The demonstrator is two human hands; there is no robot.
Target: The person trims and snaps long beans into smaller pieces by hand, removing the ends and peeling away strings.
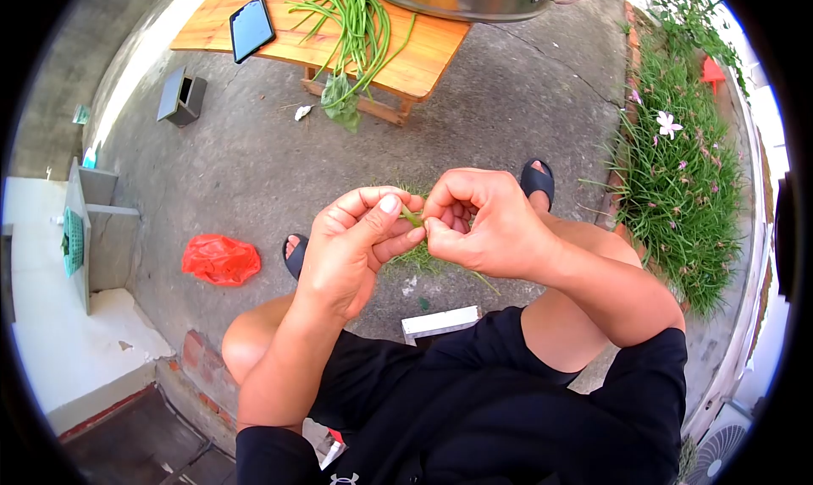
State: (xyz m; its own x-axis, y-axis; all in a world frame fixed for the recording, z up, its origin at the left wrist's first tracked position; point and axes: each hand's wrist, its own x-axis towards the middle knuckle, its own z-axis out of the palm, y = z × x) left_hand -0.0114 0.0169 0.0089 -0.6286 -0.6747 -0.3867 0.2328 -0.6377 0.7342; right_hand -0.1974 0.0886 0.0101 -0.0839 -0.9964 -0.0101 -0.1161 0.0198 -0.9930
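Observation:
Between my two hands, in front of my lap, is a short piece of green bean [412,217]. My left hand [360,231] is closed, pinching the piece between thumb and fingers. Closed from the other side, my right hand [487,218] has its thumb and forefinger pressed together at the piece's right end. The fingers partly hide the bean. A bunch of long green beans [360,24] lies on the wooden table [423,53] ahead, some hanging over its front edge. Green scraps [415,261] lie on the ground below my hands.
A phone or tablet [251,30] lies at the table's left. A metal basin [466,1] holding more beans stands at its right. A red plastic bag [222,260] and a small grey stool [181,97] are on the concrete to the left. A grassy flower bed [677,180] runs along the right.

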